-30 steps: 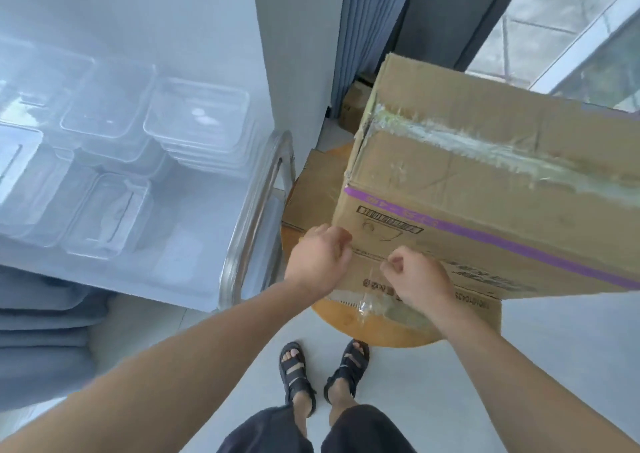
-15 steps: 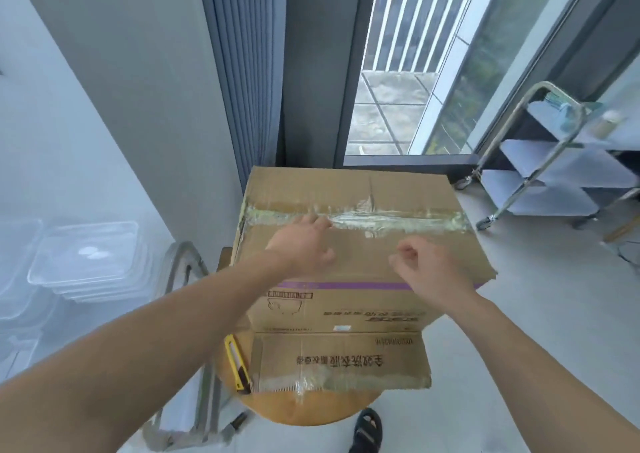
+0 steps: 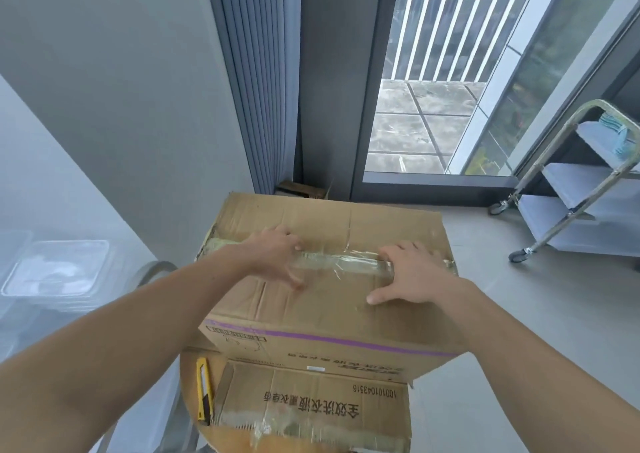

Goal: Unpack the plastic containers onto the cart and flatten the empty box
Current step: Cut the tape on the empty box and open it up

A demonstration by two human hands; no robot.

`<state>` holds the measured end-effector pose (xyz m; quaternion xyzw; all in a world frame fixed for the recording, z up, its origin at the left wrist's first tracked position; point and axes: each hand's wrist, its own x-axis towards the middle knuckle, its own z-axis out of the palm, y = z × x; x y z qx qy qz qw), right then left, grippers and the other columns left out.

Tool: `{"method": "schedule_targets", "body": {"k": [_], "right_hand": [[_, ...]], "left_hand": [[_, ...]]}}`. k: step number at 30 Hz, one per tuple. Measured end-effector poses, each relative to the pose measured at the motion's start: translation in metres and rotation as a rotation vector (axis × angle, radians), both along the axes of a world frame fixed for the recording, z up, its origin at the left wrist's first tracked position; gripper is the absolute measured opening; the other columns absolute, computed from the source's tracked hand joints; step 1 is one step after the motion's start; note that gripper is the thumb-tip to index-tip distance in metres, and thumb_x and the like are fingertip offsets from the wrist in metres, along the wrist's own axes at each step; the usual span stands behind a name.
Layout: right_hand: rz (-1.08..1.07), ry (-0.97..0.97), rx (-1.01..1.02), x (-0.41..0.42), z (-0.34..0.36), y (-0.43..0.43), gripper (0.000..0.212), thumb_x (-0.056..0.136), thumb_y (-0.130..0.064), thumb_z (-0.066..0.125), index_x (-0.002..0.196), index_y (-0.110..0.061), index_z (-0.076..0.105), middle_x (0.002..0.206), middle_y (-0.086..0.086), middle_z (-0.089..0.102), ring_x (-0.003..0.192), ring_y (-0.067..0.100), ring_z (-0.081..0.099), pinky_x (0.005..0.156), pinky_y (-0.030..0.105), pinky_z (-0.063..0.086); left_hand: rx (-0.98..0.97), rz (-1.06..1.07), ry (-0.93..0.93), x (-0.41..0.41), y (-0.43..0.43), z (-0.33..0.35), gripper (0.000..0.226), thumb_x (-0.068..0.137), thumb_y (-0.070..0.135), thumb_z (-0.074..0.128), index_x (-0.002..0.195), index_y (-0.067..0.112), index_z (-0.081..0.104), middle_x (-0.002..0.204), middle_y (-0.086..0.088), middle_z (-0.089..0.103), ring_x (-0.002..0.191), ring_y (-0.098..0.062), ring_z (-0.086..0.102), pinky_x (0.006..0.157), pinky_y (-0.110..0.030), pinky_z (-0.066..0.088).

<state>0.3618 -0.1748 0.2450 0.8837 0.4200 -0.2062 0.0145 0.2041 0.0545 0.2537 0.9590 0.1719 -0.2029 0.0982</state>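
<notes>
Grey floor, glass balcony door ahead. On the left cart (image 3: 152, 269) lie clear stacked plastic containers (image 3: 59, 269), blurry. The cardboard box (image 3: 311, 310) sits across a round wooden table (image 3: 188, 376), with a yellow knife (image 3: 204, 390) by the table's left edge. Both hands press the box's taped top seam (image 3: 346, 264). The right hand (image 3: 412, 272) lies flat, fingers spread. The left hand (image 3: 277, 258) has arched fingers, perhaps picking tape.

Left grip (image 3: 277, 257), right grip (image 3: 414, 274) now atop box (image 3: 346, 317), seemingly flat.

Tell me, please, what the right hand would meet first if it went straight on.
The right hand, resting on the tape, points away across the box; it would meet only the far flap, then probably the door frame, depth being unclear.
</notes>
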Motion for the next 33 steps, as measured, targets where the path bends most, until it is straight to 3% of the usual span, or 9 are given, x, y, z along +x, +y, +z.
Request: {"method": "schedule_targets", "body": {"k": [5, 10, 14, 18, 20, 22, 26, 29, 33], "right_hand": [[0.000, -0.017, 0.088, 0.002, 0.024, 0.003, 0.079, 0.066, -0.072, 0.075, 0.129, -0.029, 0.055, 0.110, -0.006, 0.044, 0.107, 0.017, 0.042, 0.099, 0.043, 0.039], [-0.064, -0.033, 0.220, -0.019, 0.059, -0.010, 0.040, 0.077, -0.055, 0.077, 0.097, -0.026, 0.057, 0.099, -0.008, 0.051, 0.092, 0.017, 0.052, 0.080, 0.036, 0.046], [-0.141, -0.061, 0.269, -0.054, 0.076, -0.028, 0.034, 0.080, -0.053, 0.074, 0.087, -0.027, 0.054, 0.088, -0.010, 0.054, 0.087, 0.014, 0.050, 0.069, 0.034, 0.044], [-0.183, -0.043, 0.264, -0.105, 0.080, -0.053, 0.034, 0.078, -0.058, 0.073, 0.079, -0.032, 0.052, 0.083, -0.013, 0.055, 0.080, 0.010, 0.051, 0.062, 0.029, 0.038], [-0.238, 0.109, 0.245, -0.128, 0.077, -0.065, 0.040, 0.068, -0.064, 0.078, 0.084, -0.032, 0.060, 0.089, -0.012, 0.061, 0.083, 0.005, 0.056, 0.064, 0.024, 0.041], [-0.271, 0.300, 0.227, -0.149, 0.072, -0.074, 0.063, 0.054, -0.080, 0.075, 0.094, -0.033, 0.064, 0.098, -0.012, 0.063, 0.088, 0.003, 0.058, 0.068, 0.019, 0.044], [-0.290, 0.320, 0.202, -0.182, 0.044, -0.077, 0.057, 0.075, -0.068, 0.071, 0.117, -0.032, 0.058, 0.109, -0.016, 0.058, 0.094, -0.003, 0.057, 0.071, 0.015, 0.045], [-0.310, 0.250, 0.221, -0.188, 0.015, -0.074, 0.056, 0.086, -0.056, 0.068, 0.129, -0.024, 0.051, 0.129, -0.007, 0.049, 0.110, 0.010, 0.050, 0.090, 0.029, 0.048], [-0.244, 0.050, 0.170, -0.189, -0.005, -0.066, 0.061, 0.091, -0.054, 0.060, 0.141, -0.024, 0.042, 0.147, -0.005, 0.037, 0.133, 0.018, 0.035, 0.102, 0.038, 0.043]], "left_hand": [[0.002, 0.015, -0.111, 0.001, 0.000, 0.023, 0.075, 0.069, 0.062, 0.079, 0.129, 0.023, 0.054, 0.120, 0.002, 0.048, 0.115, -0.020, 0.044, 0.100, -0.040, 0.044], [-0.008, -0.042, -0.215, -0.015, -0.004, 0.054, 0.049, 0.081, 0.050, 0.075, 0.116, 0.019, 0.059, 0.107, 0.005, 0.057, 0.097, -0.017, 0.053, 0.077, -0.030, 0.045], [-0.088, -0.110, -0.239, -0.043, -0.012, 0.074, 0.029, 0.089, 0.047, 0.067, 0.093, 0.020, 0.058, 0.093, 0.000, 0.063, 0.085, -0.021, 0.057, 0.071, -0.037, 0.047], [-0.387, -0.033, -0.178, -0.081, -0.026, 0.087, 0.040, 0.097, 0.051, 0.052, 0.079, 0.017, 0.064, 0.076, 0.002, 0.061, 0.075, -0.017, 0.057, 0.069, -0.033, 0.044], [-0.440, -0.049, -0.062, -0.096, -0.033, 0.083, 0.035, 0.100, 0.046, 0.050, 0.088, 0.019, 0.069, 0.086, 0.006, 0.068, 0.086, -0.016, 0.063, 0.077, -0.029, 0.048], [-0.365, -0.121, 0.033, -0.109, -0.040, 0.067, 0.029, 0.096, 0.042, 0.058, 0.113, 0.021, 0.067, 0.114, 0.005, 0.067, 0.107, -0.017, 0.061, 0.089, -0.028, 0.049], [-0.232, -0.202, 0.055, -0.121, -0.047, 0.027, 0.088, 0.083, 0.050, 0.073, 0.154, 0.020, 0.029, 0.157, -0.002, 0.033, 0.142, -0.023, 0.034, 0.116, -0.038, 0.033], [-0.182, -0.176, 0.058, -0.120, -0.045, 0.001, 0.111, 0.074, 0.061, 0.076, 0.158, 0.020, 0.015, 0.162, -0.003, 0.023, 0.147, -0.024, 0.024, 0.119, -0.042, 0.029], [-0.011, -0.210, 0.042, -0.120, -0.058, -0.024, 0.112, 0.071, 0.064, 0.076, 0.156, 0.020, 0.018, 0.147, -0.004, 0.041, 0.133, -0.026, 0.041, 0.108, -0.042, 0.039]]}}
